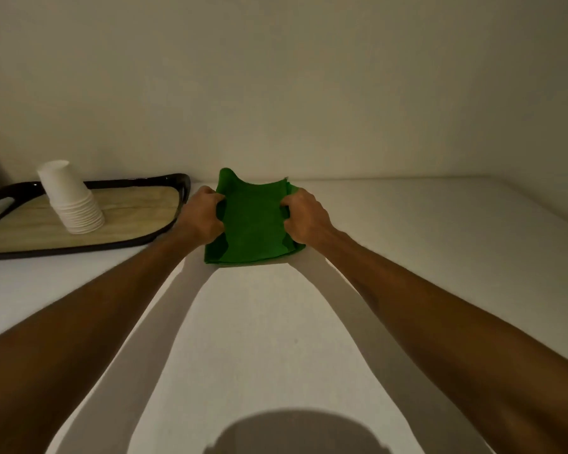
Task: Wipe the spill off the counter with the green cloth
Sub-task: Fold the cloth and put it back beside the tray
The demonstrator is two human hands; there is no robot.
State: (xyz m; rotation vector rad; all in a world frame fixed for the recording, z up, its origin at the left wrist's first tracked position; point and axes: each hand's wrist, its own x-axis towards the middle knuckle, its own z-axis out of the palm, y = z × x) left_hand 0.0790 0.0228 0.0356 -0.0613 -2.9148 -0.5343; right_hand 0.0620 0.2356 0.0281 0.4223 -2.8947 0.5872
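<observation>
A green cloth (253, 224), folded into layers, lies on the white counter (276, 322) near the back wall. My left hand (202, 216) grips its left edge and my right hand (304, 216) grips its right edge, both with fingers curled into the fabric. The far left corner of the cloth stands up off the counter. No spill shows on the counter surface in this dim light.
A dark-rimmed tray (145, 242) with a wood-look base sits on the counter to the left, its right end close to my left hand. A stack of upturned white paper cups (73, 198) stands on it. The wall rises right behind the cloth.
</observation>
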